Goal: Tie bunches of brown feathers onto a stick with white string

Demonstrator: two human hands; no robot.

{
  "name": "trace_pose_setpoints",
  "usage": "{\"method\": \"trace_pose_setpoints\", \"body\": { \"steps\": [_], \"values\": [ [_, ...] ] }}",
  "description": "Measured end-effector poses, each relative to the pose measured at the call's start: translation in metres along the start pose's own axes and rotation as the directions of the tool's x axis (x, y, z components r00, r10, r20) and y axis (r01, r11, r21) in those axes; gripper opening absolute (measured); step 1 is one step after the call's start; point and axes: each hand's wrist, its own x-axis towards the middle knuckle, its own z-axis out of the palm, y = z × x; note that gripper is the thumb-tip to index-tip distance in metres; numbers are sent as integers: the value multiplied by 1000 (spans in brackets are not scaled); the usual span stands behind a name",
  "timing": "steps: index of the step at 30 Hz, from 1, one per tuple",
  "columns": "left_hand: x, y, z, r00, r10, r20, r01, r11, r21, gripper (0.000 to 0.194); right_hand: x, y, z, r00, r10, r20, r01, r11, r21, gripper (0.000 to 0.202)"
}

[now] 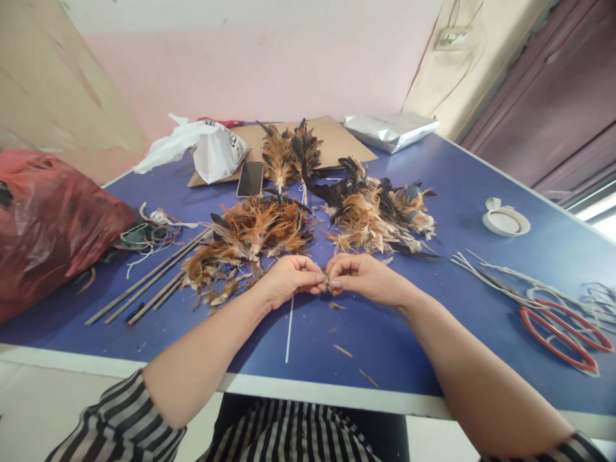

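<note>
Here the left hand [294,281] and right hand [364,276] meet, pinching a small dark piece [328,281], two feather bundles [278,157] apparently gathered, loose feathers [269,224] remaining!

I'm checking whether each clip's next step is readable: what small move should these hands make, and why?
The bare left hand and bare right hand should probably turn the small, dark piece slightly to expose it, since they meet around it and their pinch hides most of it.
</note>
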Motion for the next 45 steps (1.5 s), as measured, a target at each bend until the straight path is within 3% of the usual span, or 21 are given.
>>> {"method": "trace_pose_setpoints", "body": {
  "steps": [4,8,11,15,18,21,28,32,38,45],
  "values": [
    [-1,-1,0,999,38,-5,-37,998,49,25,1,0,1,1000,-1,-6,1,998,-55,16],
    [-2,1,2,976,214,-38,-196,941,274,22,2,3,4,988,135,-80,-123,983,137,21],
    [-5,1,6,922,385,-26,-319,798,510,14,4,4,7,977,177,-118,-155,973,173,20],
    [-11,1,10,820,570,53,-416,530,739,10,4,3,8,969,202,-145,-180,972,149,15],
    [-13,1,11,740,657,140,-480,371,795,13,5,1,9,957,236,-166,-211,965,157,14],
    [-12,0,11,689,699,191,-516,288,807,15,5,0,10,951,257,-172,-230,959,164,15],
    [-12,0,11,671,716,191,-492,237,838,15,5,-1,9,952,269,-148,-224,939,261,20],
    [-13,2,11,626,751,211,-519,199,832,14,5,1,7,944,288,-163,-211,904,372,23],
    [-11,2,9,546,795,264,-575,126,809,9,4,-2,7,947,289,-139,-244,931,273,18],
    [-10,1,9,554,791,259,-566,129,814,9,2,-8,6,959,222,-176,-194,967,166,14]
  ]
}}
